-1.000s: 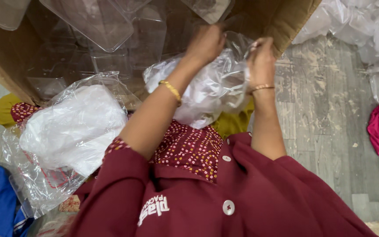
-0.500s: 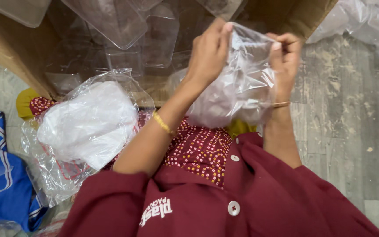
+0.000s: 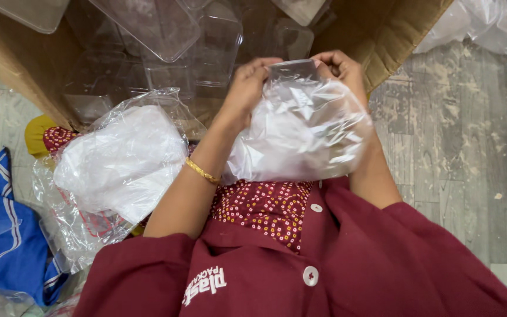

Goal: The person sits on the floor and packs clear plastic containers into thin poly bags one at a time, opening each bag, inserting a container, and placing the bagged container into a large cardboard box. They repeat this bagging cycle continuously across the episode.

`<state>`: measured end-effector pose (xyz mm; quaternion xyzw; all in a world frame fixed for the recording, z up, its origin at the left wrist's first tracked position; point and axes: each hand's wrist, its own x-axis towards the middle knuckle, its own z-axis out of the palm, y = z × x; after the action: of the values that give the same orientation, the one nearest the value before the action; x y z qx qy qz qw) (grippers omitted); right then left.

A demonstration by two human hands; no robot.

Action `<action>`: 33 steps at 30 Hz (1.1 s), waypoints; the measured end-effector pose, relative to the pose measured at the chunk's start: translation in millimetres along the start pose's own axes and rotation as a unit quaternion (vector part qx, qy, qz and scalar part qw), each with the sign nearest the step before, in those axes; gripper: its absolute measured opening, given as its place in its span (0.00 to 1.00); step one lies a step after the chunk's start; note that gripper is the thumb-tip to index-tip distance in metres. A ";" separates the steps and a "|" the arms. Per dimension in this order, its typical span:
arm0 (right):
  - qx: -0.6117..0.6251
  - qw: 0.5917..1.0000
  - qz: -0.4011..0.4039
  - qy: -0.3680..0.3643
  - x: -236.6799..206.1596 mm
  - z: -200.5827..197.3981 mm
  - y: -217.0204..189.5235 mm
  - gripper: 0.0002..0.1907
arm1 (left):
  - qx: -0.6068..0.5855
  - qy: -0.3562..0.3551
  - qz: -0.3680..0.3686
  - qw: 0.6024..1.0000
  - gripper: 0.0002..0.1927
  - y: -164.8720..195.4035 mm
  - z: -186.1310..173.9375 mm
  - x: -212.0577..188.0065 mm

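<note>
Clear plastic bag (image 3: 300, 135) between left hand (image 3: 247, 88) and right hand (image 3: 338, 67), both pinching its top edge.

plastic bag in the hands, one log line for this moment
left hand: grips plastic bag top | right hand: grips same top | behind: cardboard box of clear containers

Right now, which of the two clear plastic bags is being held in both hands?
The bag at centre, its top pinched by both hands; the other bag lies untouched on the left.
</note>
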<state>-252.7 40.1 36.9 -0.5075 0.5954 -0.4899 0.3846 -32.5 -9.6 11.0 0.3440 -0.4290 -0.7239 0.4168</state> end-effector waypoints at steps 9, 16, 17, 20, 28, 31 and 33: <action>-0.032 0.988 0.071 -0.135 1.8 -34.0 73.4 0.06 | 0.218 -0.050 -0.012 0.975 0.14 -14.1 -13.9 2.2; -0.231 0.970 -0.061 -0.038 -63.1 -66.6 83.2 0.06 | 0.474 -0.056 -0.040 0.878 0.13 -34.6 13.6 -11.3; -0.260 0.962 -0.086 -0.004 -67.8 -77.1 81.9 0.06 | 0.443 -0.074 0.025 0.893 0.10 -38.7 23.6 -11.2; -0.343 0.924 -0.142 0.090 -72.5 -108.2 81.2 0.06 | 0.404 -0.095 0.104 0.904 0.09 -50.3 46.3 -13.9; -0.317 0.939 -0.125 0.035 -88.6 -88.6 68.7 0.08 | 0.462 -0.104 0.021 0.881 0.20 -62.6 60.2 -14.2; -0.131 0.988 -0.055 0.067 -85.2 -62.8 17.8 0.09 | 0.416 -0.123 0.049 0.899 0.19 -60.4 58.5 -8.8; 0.035 0.997 -0.046 0.058 -76.6 -40.4 -22.5 0.11 | 0.387 -0.119 0.077 0.911 0.19 -57.3 59.4 -6.5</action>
<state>-271.7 122.9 64.8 -0.4913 0.5755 -0.5558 0.3442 -98.3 32.5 -16.6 0.3557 -0.7472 -0.5022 0.2509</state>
